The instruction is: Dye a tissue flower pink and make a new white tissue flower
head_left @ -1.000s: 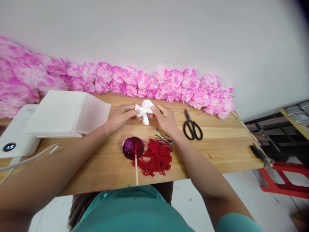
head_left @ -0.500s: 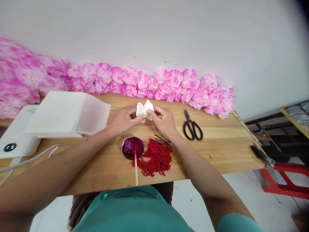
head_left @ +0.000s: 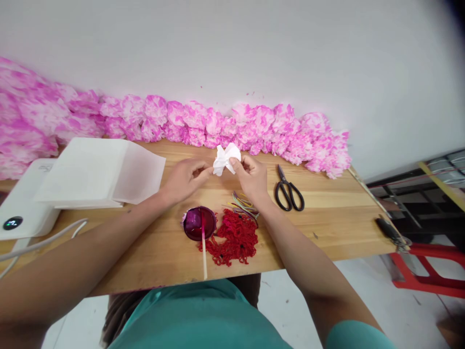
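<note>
Pinched the white paper [head_left: 230,157] between thumb and fingers of the right hand [head_left: 252,177], above the counter [head_left: 337,213]. Pressed thumb and fingertip of the left hand [head_left: 184,179] together on the paper's left edge. Had the paper between both hands, just short of the flowers [head_left: 192,118]. Met the wall [head_left: 232,43] directly behind that row.

Had the counter's near edge well below both hands, close to the teal shirt [head_left: 196,315]. Found the most room rightward, over a broad stretch of wood running from the scissors [head_left: 284,180], near the right hand, to the counter's right end. Found only a narrow strip left of the left hand, before the white sheets [head_left: 85,169] and the white device [head_left: 22,203] under them. Found tighter space below the hands, around the cup [head_left: 183,228], with the stick [head_left: 204,252] slanting out almost to the near edge.

Counted one white paper, one pair of scissors, one cup, one stick, one white device. Counted one heap of red yarn [head_left: 238,237], below the right hand and just beside the cup, and one red stool [head_left: 428,249], far right of the right hand. Saw several strings [head_left: 244,203] just below the right hand, too tangled to count. Saw many pink-and-white flowers, too crowded for counting, piled thickest far left of the left hand.
</note>
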`<state>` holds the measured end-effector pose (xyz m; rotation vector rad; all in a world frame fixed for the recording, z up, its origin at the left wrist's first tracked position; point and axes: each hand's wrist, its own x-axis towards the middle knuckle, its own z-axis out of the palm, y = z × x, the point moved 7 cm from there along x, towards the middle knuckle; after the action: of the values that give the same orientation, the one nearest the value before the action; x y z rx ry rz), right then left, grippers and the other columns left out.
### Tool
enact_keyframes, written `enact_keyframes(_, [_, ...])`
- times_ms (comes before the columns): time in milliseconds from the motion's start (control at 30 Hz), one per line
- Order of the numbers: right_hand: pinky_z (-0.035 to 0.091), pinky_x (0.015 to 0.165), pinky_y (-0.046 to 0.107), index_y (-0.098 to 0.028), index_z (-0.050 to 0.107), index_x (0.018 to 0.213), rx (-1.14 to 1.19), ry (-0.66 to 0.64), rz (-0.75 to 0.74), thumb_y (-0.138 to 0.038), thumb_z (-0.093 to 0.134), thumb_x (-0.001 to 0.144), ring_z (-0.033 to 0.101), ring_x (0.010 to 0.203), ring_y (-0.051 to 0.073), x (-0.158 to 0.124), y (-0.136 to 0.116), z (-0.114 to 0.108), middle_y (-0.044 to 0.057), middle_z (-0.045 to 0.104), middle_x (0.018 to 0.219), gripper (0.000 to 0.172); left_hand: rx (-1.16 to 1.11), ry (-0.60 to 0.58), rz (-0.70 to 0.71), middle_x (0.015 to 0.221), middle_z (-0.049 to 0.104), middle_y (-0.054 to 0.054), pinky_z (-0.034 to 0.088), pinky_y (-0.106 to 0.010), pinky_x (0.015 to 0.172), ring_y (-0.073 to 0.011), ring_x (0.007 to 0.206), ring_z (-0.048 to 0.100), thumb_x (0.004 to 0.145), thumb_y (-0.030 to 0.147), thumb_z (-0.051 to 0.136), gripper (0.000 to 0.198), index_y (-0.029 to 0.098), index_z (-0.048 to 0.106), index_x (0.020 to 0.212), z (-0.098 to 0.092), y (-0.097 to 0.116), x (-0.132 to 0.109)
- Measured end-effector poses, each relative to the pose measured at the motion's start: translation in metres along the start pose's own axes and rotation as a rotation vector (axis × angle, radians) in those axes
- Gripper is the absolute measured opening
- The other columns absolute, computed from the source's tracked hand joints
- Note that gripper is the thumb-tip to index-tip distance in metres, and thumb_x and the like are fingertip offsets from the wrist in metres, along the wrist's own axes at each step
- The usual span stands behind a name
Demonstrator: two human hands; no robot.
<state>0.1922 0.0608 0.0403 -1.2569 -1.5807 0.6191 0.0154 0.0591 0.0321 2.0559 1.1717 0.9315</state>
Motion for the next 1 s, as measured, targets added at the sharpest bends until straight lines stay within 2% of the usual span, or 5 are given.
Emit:
enact_keyframes(133, [0.034, 0.060, 0.027, -0.020, 0.053, 0.062, -0.100, -0.074, -0.083, -0.042, 0.063, 0.090, 0.042, 0.058, 0.010, -0.005, -0.004, 0.008, -0.005, 0.047, 0.058, 0.037, -0.092, 0.013, -0.060, 0.069, 0.063, -0.002, 0.037, -0.028, 0.065, -0.0166, 0.068, 0.057, 0.096, 0.056, 0.038, 0.052, 0.017, 0.060, 0.072, -0.004, 0.003, -0.002])
enact_keyframes(333, [0.046, 0.074, 0.030, -0.021, 0.072, 0.090, -0.144, -0.201, -0.242, -0.041, 0.067, 0.091, 0.063, 0.078, 0.016, -0.010, -0.012, 0.017, 0.003, 0.072, 0.086, 0.021, -0.167, -0.023, -0.173, 0.064, 0.059, -0.001, 0.033, -0.025, 0.055, -0.0139, 0.058, 0.052, 0.088, 0.051, 0.051, 0.041, 0.016, 0.060, 0.070, 0.006, -0.008, -0.003])
enact_keyframes(567, [0.042, 0.072, 0.031, -0.020, 0.067, 0.076, -0.253, -0.145, -0.304, -0.041, 0.063, 0.093, 0.056, 0.073, 0.017, -0.010, -0.017, 0.015, 0.002, 0.064, 0.073, 0.027, -0.072, -0.015, -0.087, 0.056, 0.042, 0.002, 0.022, -0.026, 0.053, -0.0106, 0.055, 0.037, 0.090, 0.045, 0.050, 0.041, 0.016, 0.049, 0.061, 0.011, -0.006, -0.003])
enact_keyframes(800, [0.036, 0.058, 0.026, -0.020, 0.059, 0.067, 0.057, -0.156, 0.083, -0.046, 0.062, 0.089, 0.048, 0.061, 0.012, -0.005, 0.011, 0.016, -0.003, 0.054, 0.063, 0.034, -0.091, -0.059, -0.078, 0.062, 0.051, 0.001, 0.027, -0.025, 0.055, -0.0122, 0.059, 0.043, 0.092, 0.049, 0.049, 0.042, 0.015, 0.059, 0.069, 0.014, -0.010, -0.002])
enact_keyframes(1000, [0.038, 0.066, 0.028, -0.020, 0.062, 0.067, -0.050, -0.148, -0.108, -0.039, 0.064, 0.091, 0.053, 0.067, 0.013, -0.006, -0.003, 0.015, -0.001, 0.058, 0.067, 0.031, -0.078, -0.004, -0.099, 0.058, 0.048, 0.001, 0.027, -0.025, 0.054, -0.0124, 0.058, 0.041, 0.092, 0.055, 0.047, 0.048, 0.017, 0.054, 0.064, 0.004, -0.006, -0.003])
